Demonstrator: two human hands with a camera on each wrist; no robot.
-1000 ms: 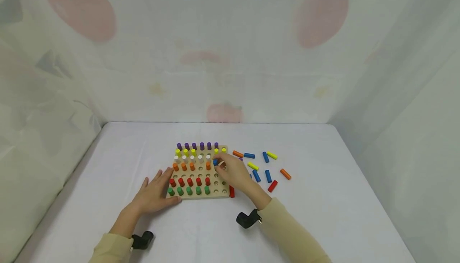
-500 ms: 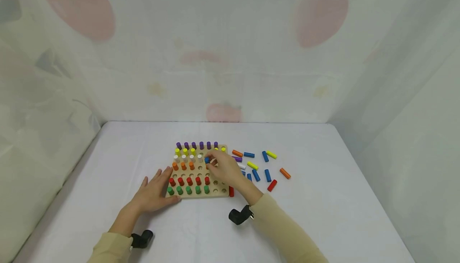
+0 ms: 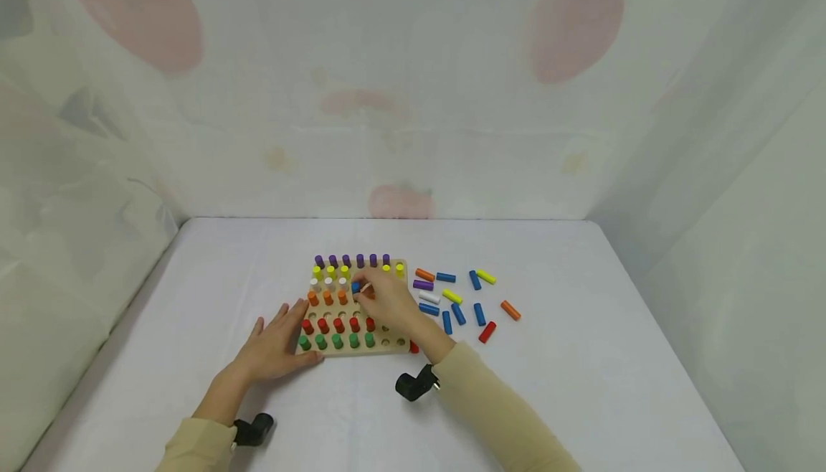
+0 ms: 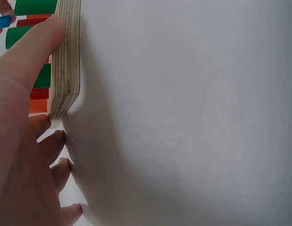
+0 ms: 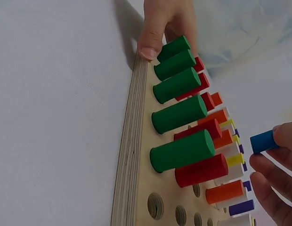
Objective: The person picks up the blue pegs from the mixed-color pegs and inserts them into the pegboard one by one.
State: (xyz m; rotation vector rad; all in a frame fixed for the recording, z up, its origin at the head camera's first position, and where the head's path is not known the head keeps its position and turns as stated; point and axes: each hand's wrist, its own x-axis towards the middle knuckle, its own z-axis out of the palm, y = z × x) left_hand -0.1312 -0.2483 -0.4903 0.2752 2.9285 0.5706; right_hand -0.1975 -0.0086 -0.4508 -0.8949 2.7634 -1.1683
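A wooden pegboard [image 3: 392, 350] holds upright rows of green, red, orange, white, yellow and purple pegs. My right hand [image 3: 388, 301] pinches a blue peg [image 5: 263, 142] between thumb and fingers, above the board near the white and orange rows. In the right wrist view, the blue peg is lifted clear of the pegs around it. My left hand [image 3: 276, 348] lies at the board's front left corner. Its thumb [image 4: 47, 35] rests on the front edge, while the spread fingers reach along the left side. Some holes behind the right hand are hidden.
Several loose pegs lie right of the board: blue ones [image 3: 458, 314], yellow [image 3: 452, 296], orange [image 3: 510, 310], red [image 3: 487, 332], purple [image 3: 423, 285] and white [image 3: 429, 298]. A red peg [image 3: 414, 347] touches the board's right edge. White cloth covers the table [image 3: 555, 386].
The right hand has moved left across the board with the blue peg, uncovering loose pegs on the right. The left hand has stayed at the corner.
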